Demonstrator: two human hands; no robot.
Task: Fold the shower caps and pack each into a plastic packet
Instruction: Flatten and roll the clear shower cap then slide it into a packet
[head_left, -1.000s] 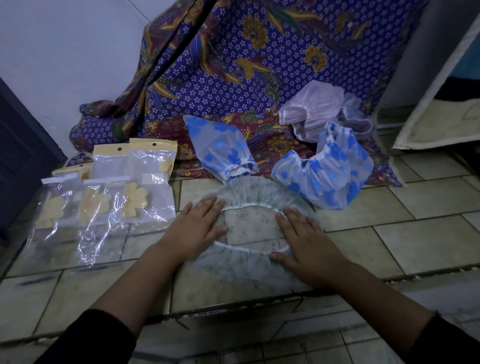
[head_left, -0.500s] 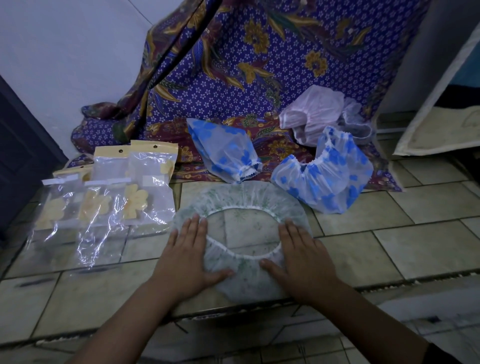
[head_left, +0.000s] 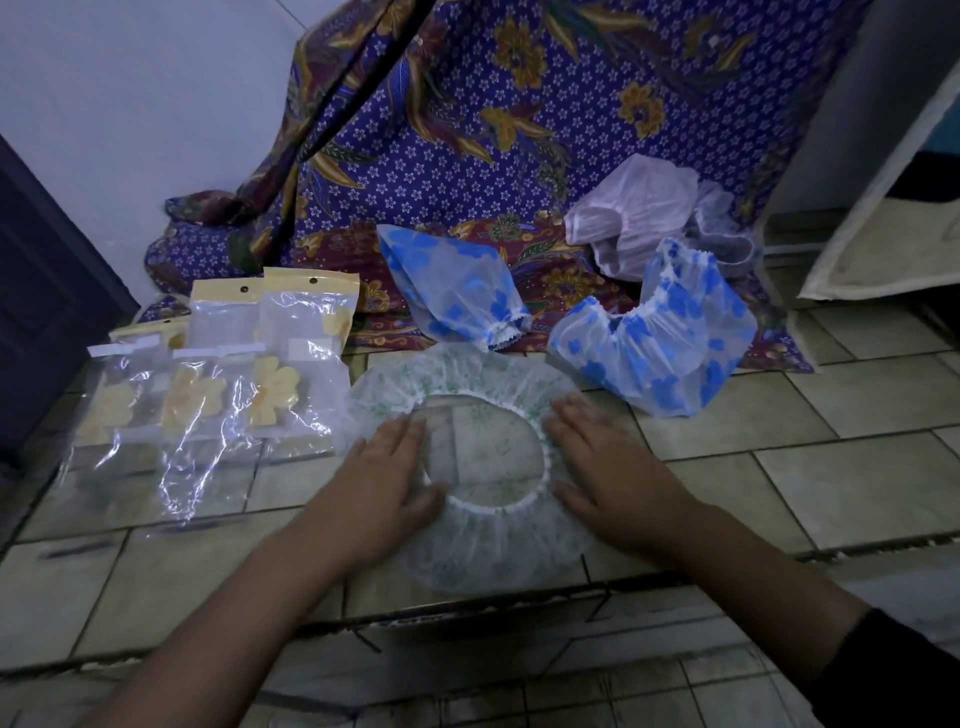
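The cap (head_left: 493, 551) lies flat on the floor tiles (head_left: 779, 493) at the centre of the frame, opening up, its white elastic rim making a ring. It looks like thin, crinkly film: almost weightless, limp, slippery against itself, and likely to spring back where the gathered elastic pulls. I'd take it at the rim on opposite sides, since that is the only part with any body, and keep a palm down on each fold.

The left hand (head_left: 382, 483) rests palm-down on the cap's left side, fingers (head_left: 405, 431) straight and close together, thumb reaching toward the rim. The right hand (head_left: 613, 478) mirrors it on the right side, fingers flat and together, thumb spread. Neither pinches anything; both just press.

The packets (head_left: 208, 415) wait at middle left, just beside the cap.
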